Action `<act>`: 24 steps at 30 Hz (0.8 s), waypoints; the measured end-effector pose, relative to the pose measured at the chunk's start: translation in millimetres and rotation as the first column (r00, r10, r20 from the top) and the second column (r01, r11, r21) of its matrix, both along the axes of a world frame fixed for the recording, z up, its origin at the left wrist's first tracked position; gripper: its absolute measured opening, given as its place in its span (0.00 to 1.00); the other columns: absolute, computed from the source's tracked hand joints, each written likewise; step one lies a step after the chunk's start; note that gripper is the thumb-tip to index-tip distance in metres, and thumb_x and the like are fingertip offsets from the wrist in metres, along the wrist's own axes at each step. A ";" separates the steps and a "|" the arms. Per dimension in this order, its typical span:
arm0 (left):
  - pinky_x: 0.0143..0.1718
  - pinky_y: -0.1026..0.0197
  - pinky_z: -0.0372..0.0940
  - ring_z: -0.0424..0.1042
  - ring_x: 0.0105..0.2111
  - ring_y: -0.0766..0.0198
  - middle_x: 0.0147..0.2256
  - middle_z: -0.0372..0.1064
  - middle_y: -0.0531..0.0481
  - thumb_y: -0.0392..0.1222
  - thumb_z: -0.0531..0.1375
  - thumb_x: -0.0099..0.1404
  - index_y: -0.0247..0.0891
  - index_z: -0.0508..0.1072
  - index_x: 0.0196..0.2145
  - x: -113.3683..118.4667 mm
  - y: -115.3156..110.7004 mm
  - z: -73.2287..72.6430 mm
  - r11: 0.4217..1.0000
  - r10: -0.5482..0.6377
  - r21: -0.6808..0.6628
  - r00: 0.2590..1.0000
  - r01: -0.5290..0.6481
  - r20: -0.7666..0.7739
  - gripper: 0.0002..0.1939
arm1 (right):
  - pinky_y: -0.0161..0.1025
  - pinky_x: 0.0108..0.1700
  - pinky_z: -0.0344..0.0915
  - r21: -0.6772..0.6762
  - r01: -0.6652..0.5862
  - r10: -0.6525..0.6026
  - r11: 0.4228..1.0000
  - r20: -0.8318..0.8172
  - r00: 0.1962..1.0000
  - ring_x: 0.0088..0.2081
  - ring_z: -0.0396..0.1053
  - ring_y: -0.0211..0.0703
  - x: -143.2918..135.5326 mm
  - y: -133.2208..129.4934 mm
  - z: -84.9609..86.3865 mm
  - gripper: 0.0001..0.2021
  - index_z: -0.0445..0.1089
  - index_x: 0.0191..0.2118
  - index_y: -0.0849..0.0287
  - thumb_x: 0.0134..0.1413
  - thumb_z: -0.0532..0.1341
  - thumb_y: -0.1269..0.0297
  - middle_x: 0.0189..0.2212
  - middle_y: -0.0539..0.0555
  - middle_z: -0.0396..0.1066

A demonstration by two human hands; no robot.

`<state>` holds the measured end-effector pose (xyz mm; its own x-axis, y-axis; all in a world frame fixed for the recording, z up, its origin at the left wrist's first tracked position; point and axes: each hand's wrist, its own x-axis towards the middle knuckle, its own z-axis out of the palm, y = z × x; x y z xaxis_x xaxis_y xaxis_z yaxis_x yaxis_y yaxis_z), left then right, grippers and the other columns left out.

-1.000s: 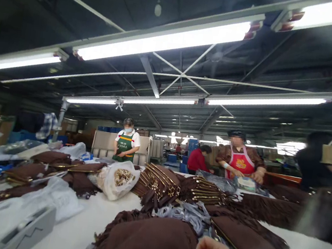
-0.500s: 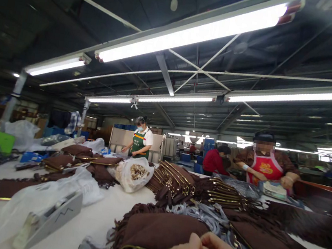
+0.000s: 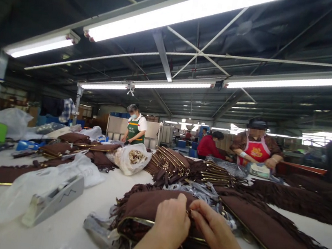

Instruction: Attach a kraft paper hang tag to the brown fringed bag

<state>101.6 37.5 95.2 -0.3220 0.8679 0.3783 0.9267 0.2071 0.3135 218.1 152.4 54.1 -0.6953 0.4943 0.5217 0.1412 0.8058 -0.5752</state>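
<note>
Dispenser [image 3: 58,201] beside plastic bag [image 3: 32,182], left hand [image 3: 173,219] and right hand [image 3: 211,225] pinching brown purse [image 3: 146,203] at edge

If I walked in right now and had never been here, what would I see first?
Probably the long bright light slanting across the top. Next, low and just right of centre, the left hand and right hand, fingertips close together at a brown fringed bag. Farther back on the right, a person's red apron stands out.
</note>
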 end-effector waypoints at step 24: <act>0.46 0.49 0.65 0.73 0.44 0.45 0.40 0.75 0.37 0.34 0.56 0.58 0.35 0.72 0.32 -16.4 -7.6 28.5 0.994 -0.091 -0.061 0.995 0.094 0.051 0.05 | 0.34 0.28 0.49 -0.206 0.064 -0.125 0.977 -0.297 0.947 0.23 0.55 0.35 -12.2 -5.2 0.6 0.13 0.60 0.34 0.56 0.51 0.56 0.52 0.18 0.43 0.55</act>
<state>85.2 30.0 123.7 -0.2556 0.9166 0.3075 0.9270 0.1420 0.3472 205.9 147.1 54.7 -0.4615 0.6612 0.5915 0.0039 0.6683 -0.7439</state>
